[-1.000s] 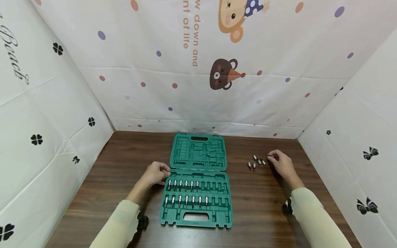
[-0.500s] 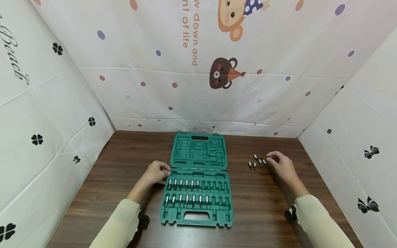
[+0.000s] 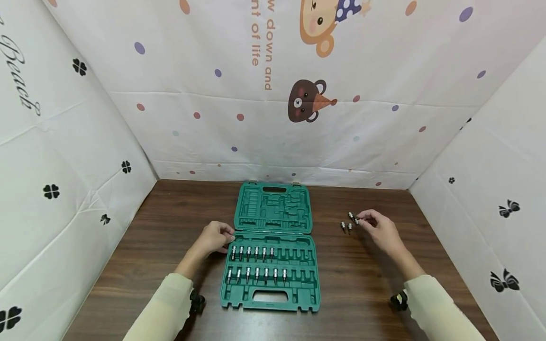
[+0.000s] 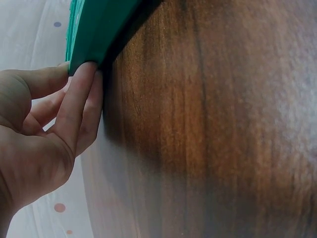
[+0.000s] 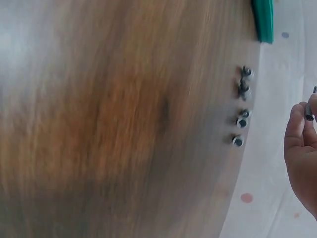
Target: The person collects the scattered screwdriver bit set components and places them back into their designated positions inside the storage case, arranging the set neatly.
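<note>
An open green tool case [image 3: 298, 298] lies on the table with two rows of silver bit sockets [image 3: 257, 273] in its lower half. My left hand [image 3: 216, 237] pinches the case's rear left corner between thumb and fingers; in the left wrist view, the hand [image 4: 54, 109] has its fingertips against the green side wall. My right hand [image 3: 381, 230] is over the loose bit sockets [image 3: 350, 227] right of the case. In the right wrist view, that hand [image 5: 302, 153] pinches a bit socket [image 5: 309, 113], partly cut off by the frame edge. Several more sockets [image 5: 238, 141] lie on the table.
The case lid [image 3: 273, 208], with bare moulded recesses, lies back toward the rear wall. Vacant slots [image 3: 300, 255] fill the right of both rows. White printed sheets [image 3: 204, 132] enclose the wooden table [image 3: 170, 222] at the back and both sides.
My right hand has shifted left toward the loose bit sockets and now covers some of them. The left hand and the case have stayed put.
</note>
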